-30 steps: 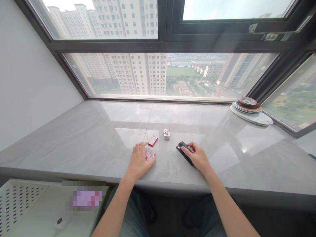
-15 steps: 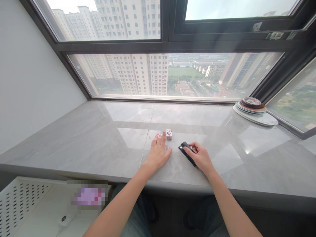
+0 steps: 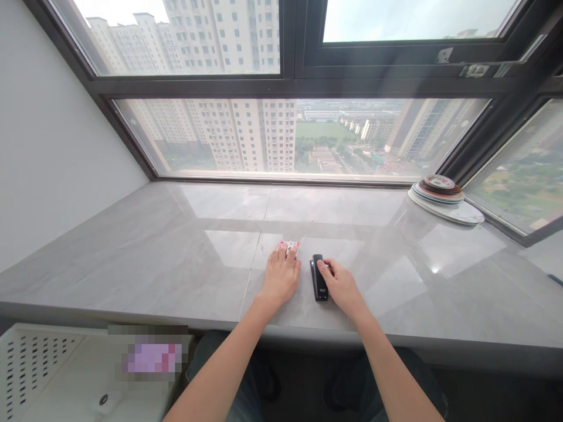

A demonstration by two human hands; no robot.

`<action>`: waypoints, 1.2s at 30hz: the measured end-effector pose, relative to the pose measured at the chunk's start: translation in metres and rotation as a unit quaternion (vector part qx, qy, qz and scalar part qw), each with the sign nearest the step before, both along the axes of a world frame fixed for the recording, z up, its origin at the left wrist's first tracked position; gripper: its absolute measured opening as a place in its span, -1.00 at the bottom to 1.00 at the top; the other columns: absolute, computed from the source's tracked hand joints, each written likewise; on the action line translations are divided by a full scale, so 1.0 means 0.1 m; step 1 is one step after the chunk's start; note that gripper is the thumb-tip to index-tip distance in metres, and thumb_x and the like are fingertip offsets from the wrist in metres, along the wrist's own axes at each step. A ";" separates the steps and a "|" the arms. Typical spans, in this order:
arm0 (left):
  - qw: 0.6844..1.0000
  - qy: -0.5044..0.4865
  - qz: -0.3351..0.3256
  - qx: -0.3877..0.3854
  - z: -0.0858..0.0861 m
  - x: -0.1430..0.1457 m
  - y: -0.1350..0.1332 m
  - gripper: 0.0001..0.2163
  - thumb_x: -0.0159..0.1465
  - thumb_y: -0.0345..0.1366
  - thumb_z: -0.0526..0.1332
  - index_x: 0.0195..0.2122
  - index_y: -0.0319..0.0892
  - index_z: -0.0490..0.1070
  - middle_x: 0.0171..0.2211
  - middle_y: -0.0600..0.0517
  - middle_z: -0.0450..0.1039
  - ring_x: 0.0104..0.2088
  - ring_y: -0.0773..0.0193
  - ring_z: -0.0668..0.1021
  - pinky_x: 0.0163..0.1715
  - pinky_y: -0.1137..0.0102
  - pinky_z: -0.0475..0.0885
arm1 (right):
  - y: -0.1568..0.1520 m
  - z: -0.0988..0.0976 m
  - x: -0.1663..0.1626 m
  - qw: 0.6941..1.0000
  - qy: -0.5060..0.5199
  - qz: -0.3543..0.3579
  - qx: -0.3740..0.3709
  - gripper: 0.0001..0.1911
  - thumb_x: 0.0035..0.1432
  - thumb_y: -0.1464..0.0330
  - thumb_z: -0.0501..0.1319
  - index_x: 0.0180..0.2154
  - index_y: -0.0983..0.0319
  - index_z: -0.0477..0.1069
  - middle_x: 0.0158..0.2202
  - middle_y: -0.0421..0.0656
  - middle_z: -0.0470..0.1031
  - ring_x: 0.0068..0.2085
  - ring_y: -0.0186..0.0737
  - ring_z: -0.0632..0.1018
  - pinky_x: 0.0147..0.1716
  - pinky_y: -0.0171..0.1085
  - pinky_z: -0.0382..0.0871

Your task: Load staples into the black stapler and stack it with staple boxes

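Note:
My left hand (image 3: 280,276) lies flat on the grey stone sill (image 3: 176,252), fingers stretched out over small red and white boxes (image 3: 290,245) whose far ends peek out past my fingertips. A black stapler (image 3: 318,278) lies lengthwise just right of that hand. My right hand (image 3: 341,285) rests against the stapler's right side, thumb and fingers touching it.
A stack of round plates (image 3: 444,197) sits at the sill's far right corner by the window. A white perforated unit (image 3: 53,363) stands below the sill at the lower left. A white wall closes the left side.
My left hand slid the small boxes together and rightward, covering them. My right hand turned the stapler from a slant to point straight away from me, close beside the boxes.

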State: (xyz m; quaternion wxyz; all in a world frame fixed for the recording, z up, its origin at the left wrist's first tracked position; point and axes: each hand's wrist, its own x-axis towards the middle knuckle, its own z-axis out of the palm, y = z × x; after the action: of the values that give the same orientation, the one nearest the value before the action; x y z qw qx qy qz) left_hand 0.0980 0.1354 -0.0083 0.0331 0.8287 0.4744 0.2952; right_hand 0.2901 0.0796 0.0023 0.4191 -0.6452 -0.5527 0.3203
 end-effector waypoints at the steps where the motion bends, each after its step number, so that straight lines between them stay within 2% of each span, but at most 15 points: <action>1: 1.000 0.001 -0.001 0.001 0.01 -0.06 -0.07 -0.55 0.52 -0.23 -0.02 0.41 0.00 0.08 0.34 -0.16 0.19 0.43 -0.03 0.16 0.36 -0.12 0.12 | 0.01 -0.01 -0.08 0.999 0.039 0.015 -0.015 -0.49 0.33 -0.10 0.14 -0.02 0.15 0.54 -0.37 -0.12 0.56 -0.40 -0.10 0.57 -0.44 -0.20 0.43; 4: 1.000 0.003 0.013 0.001 0.03 -0.25 -0.23 -0.55 0.51 -0.25 -0.01 0.41 0.02 0.09 0.36 -0.14 0.19 0.43 -0.03 0.16 0.37 -0.09 0.15 | 0.08 -0.06 -0.37 0.986 0.153 0.050 -0.036 -0.45 0.29 -0.05 0.21 0.11 0.17 0.48 -0.21 -0.04 0.62 -0.28 -0.02 0.65 -0.40 -0.14 0.58; 7: 0.999 0.009 0.038 0.001 0.05 -0.48 -0.30 -0.57 0.51 -0.27 0.00 0.39 0.02 0.14 0.37 -0.12 0.19 0.43 -0.01 0.16 0.38 -0.06 0.16 | 0.16 -0.10 -0.67 0.978 0.199 0.057 -0.014 -0.49 0.28 -0.02 0.24 0.06 0.20 0.51 -0.10 0.00 0.63 -0.17 0.03 0.66 -0.29 -0.08 0.64; 14: 0.998 0.050 0.040 -0.007 0.11 -1.12 -0.22 -0.55 0.51 -0.29 -0.05 0.41 0.05 0.13 0.34 -0.07 0.24 0.40 0.07 0.22 0.35 0.04 0.21 | 0.40 -0.14 -1.30 0.969 0.219 0.117 -0.005 -0.58 0.33 0.01 0.20 0.00 0.18 0.49 -0.04 -0.01 0.61 -0.10 0.00 0.65 -0.24 -0.10 0.64; 21: 0.993 0.057 0.100 -0.006 0.05 -1.68 0.05 -0.58 0.52 -0.26 -0.09 0.37 0.04 0.19 0.32 -0.07 0.26 0.31 0.01 0.31 0.24 0.04 0.30 | 0.73 -0.05 -1.87 0.969 0.199 0.148 -0.009 -0.66 0.36 0.07 0.19 -0.07 0.18 0.50 -0.15 -0.05 0.62 -0.16 -0.05 0.63 -0.22 -0.10 0.59; 28: 0.985 0.040 0.166 0.007 0.03 -1.77 0.21 -0.62 0.50 -0.26 -0.05 0.30 0.00 0.28 0.30 -0.09 0.30 0.25 -0.02 0.36 0.20 0.04 0.33 | 0.90 0.08 -2.00 0.974 0.164 0.155 0.003 -0.66 0.37 0.07 0.18 -0.04 0.13 0.55 -0.18 -0.07 0.62 -0.08 0.02 0.61 -0.13 -0.04 0.54; 32: 0.983 0.040 0.178 0.011 0.04 -1.77 0.24 -0.62 0.51 -0.24 -0.04 0.30 0.00 0.28 0.30 -0.09 0.31 0.25 -0.02 0.36 0.20 0.04 0.32 | 0.92 0.00 -2.01 0.976 0.146 0.162 0.019 -0.60 0.37 0.14 0.17 0.13 0.15 0.46 -0.12 -0.10 0.62 -0.11 -0.08 0.61 -0.09 -0.11 0.53; 36: 0.983 0.044 0.179 0.008 0.05 -1.79 0.26 -0.62 0.51 -0.23 -0.05 0.31 0.00 0.28 0.31 -0.08 0.30 0.25 -0.02 0.36 0.19 0.06 0.33 | 0.82 -0.10 -2.03 0.978 0.128 0.155 0.059 -0.52 0.32 0.31 0.16 0.25 0.20 0.33 0.00 -0.05 0.55 -0.07 -0.12 0.59 -0.03 -0.14 0.52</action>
State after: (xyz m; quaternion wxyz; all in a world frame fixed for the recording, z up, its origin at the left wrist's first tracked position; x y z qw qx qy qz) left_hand -0.0807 0.1614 -0.0037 -0.0484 0.7426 0.6139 0.2635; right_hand 0.0867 0.1616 -0.0072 0.4688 -0.4794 -0.6059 0.4281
